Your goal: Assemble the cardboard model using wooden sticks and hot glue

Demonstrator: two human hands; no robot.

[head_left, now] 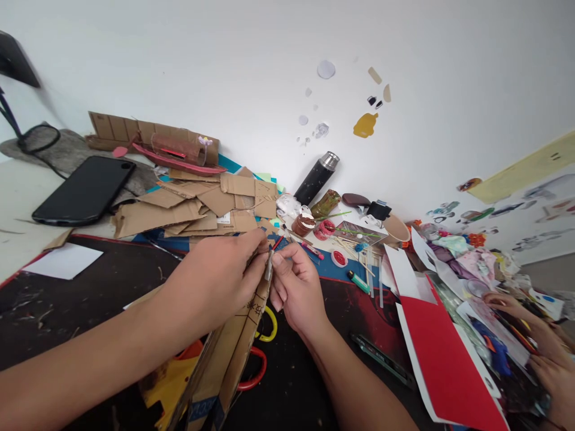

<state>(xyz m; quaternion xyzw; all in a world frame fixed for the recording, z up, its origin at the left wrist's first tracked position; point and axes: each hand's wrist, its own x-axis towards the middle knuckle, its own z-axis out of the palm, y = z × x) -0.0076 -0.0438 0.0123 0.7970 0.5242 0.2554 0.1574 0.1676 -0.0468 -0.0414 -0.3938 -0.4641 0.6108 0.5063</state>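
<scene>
A tall strip of brown corrugated cardboard [242, 341], printed with black characters, is held upright near the desk's [67, 299] front edge. Its top is pinched by the left hand [220, 272], while a thin grey stick-like tool [269, 266] is gripped against it by the right hand [296, 287]; fingers closed tight on both.

A black phone [84, 190] lies far left beside cardboard scraps [197, 206]; a black flask [317, 178] leans at the wall — a green lighter [358, 281] and red folder [444, 353] sit right.

dark table [67, 311], phone [84, 190]; cardboard scraps [197, 206]
</scene>
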